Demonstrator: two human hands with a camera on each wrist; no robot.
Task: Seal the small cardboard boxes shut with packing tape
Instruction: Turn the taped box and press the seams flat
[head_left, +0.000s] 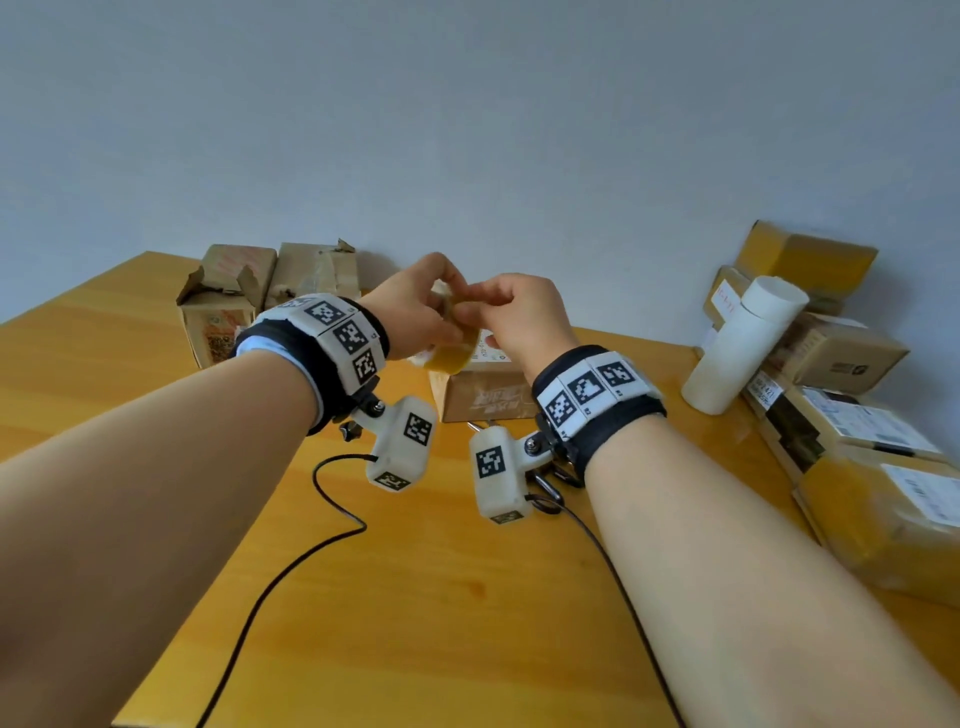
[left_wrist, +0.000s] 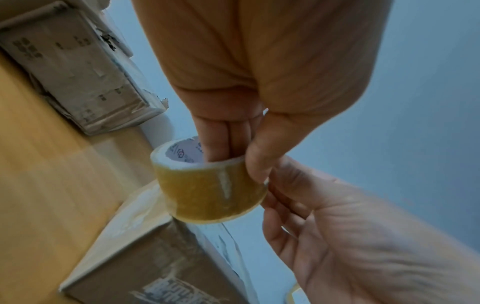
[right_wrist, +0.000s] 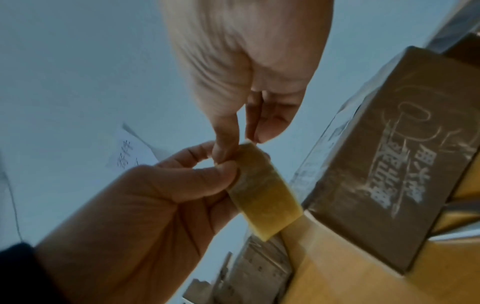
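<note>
A roll of yellowish packing tape (head_left: 451, 356) (left_wrist: 210, 189) (right_wrist: 262, 197) is held in the air above a small brown cardboard box (head_left: 483, 397) (left_wrist: 145, 267) (right_wrist: 384, 164) with white print on its side. My left hand (head_left: 441, 317) (left_wrist: 233, 164) (right_wrist: 223, 170) grips the roll, with fingers inside the white core and the thumb on the outside. My right hand (head_left: 470, 306) (right_wrist: 242, 142) (left_wrist: 275, 195) pinches the roll's outer layer at its edge between thumb and forefinger. Whether a free end is lifted cannot be told.
The wooden table (head_left: 415, 597) meets a pale wall. Two torn cardboard boxes (head_left: 228, 301) stand at the back left. Taped parcels (head_left: 857, 431) are stacked on the right beside a leaning white tube (head_left: 743, 348). Black cables (head_left: 322, 519) trail from the wrist cameras.
</note>
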